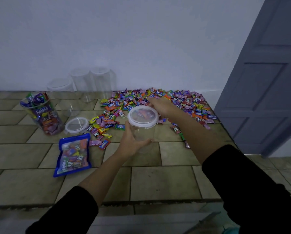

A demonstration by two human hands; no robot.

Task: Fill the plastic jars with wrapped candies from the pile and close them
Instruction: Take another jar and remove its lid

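Near the middle of the tiled counter, you hold a clear plastic jar with your left hand; the fingers and thumb are curled around its side wall. A white-rimmed lid sits on top of this jar, and some candies show through it. Your right hand lies on the far right rim of the lid, but I cannot tell if its fingers pinch the rim or only press on it.

Just behind the jar, towards the far right corner of the counter, the pile of wrapped candies is spread out, reaching the wall.

At the left side stands a second jar, full of candies and with no lid on it. A loose lid lies flat just beside it, on its right. In front of this lid lies a blue bag with candies inside. Three empty clear jars stand along the far edge, against the wall. A grey door is at the right, beyond the counter.
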